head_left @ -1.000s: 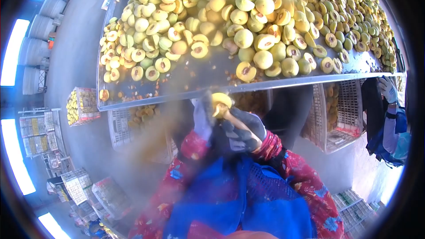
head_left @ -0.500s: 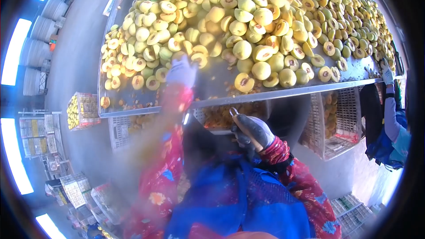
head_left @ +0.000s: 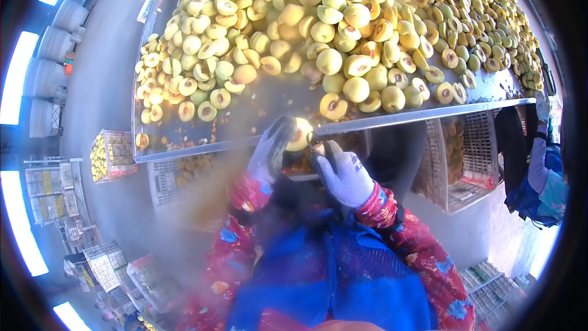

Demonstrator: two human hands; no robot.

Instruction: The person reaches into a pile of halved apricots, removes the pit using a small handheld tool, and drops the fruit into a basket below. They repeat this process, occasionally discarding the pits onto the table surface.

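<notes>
My gloved left hand (head_left: 268, 150) is closed around a halved peach (head_left: 299, 134), its pale cut side turned toward my right hand. In my gloved right hand (head_left: 347, 178) is a pitting tool (head_left: 318, 148) with a wooden handle; its metal end meets the edge of the peach, partly hidden by fingers. Both hands are just in front of the metal table's edge (head_left: 392, 116). Behind them a big heap of halved yellow-green peaches (head_left: 343, 37) covers much of the table, many with pits showing.
Below the table edge stand a plastic crate (head_left: 462, 165) on the right and another crate (head_left: 164, 184) on the left, both with peaches. A crate of yellow fruit (head_left: 113, 156) stands at far left. At the right edge a co-worker's gloved hand (head_left: 542, 107) touches the table.
My left hand has come back from the heap to the table's front edge with a peach half. My right hand has risen and brought the tool's end to it.
</notes>
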